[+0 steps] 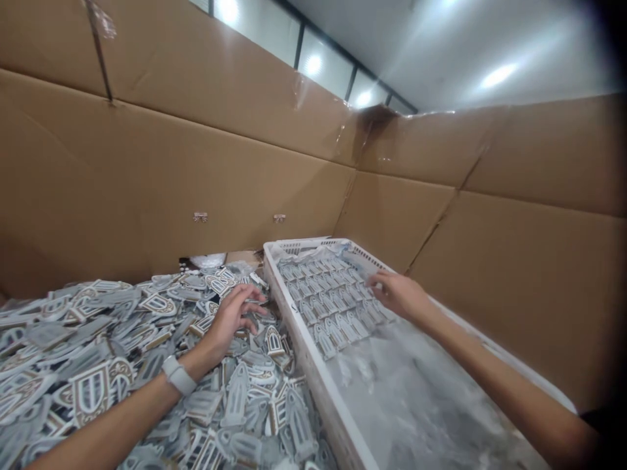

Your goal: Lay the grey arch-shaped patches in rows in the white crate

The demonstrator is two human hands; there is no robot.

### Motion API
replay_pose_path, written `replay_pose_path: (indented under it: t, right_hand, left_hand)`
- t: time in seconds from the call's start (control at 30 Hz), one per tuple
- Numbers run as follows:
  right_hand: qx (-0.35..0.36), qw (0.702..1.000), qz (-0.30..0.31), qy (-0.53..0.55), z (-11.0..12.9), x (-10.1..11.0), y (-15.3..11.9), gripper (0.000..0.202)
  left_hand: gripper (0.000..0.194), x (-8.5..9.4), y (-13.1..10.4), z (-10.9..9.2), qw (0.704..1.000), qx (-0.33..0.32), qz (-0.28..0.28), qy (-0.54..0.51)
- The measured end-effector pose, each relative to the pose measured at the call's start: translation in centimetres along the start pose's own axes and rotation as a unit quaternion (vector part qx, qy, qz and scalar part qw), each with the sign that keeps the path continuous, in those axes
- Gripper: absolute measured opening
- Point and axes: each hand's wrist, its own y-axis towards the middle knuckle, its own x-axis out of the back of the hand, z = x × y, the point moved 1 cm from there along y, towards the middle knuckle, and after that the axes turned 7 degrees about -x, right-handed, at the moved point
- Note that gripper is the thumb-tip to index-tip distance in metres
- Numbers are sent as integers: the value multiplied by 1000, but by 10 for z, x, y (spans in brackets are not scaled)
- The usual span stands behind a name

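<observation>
My left hand [238, 316] hovers over a big heap of loose, flat arched window-shaped pieces [91, 391], its fingers spread and nothing visible between them. These pieces are grey or white, some with brown-gold ornament. To the right stands a white plastic tray [306, 365], where similar grey pieces [326, 294] lie in neat rows at the far end. At the right end of those rows is my right hand [396, 292], fingers curled and pressed together. Whatever its fingertips hold is too small and blurred to make out.
Clear plastic sheeting [406, 391] lines the nearer part of the tray. Tall cardboard walls [171, 176] enclose the back and the right side [533, 274]. A crumpled clear plastic bag [208, 260] lies behind the heap.
</observation>
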Motion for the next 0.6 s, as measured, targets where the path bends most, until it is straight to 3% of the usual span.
replay_pose_path:
  t: [0.1,0.2,0.47,0.53,0.6]
  right_hand:
    - [74,996,-38,16,37,-1,0,23]
    - [126,991,-35,29,60,-4,-9,25]
    - [129,975,-56,171,62,6,-20,24]
    - [120,972,-47,198,59,6,-20,25]
    - [116,969,-36,215,57,5,-21,24]
  left_hand:
    - [43,-1,0,1,999,-10,-7,35]
    - [42,-4,0,1,996,-27,-23,86]
    - [39,4,15,2,982,-44,-42,177]
    - [37,8,21,2,969,-31,0,243]
    - [30,10,22,0,940,-24,90,328]
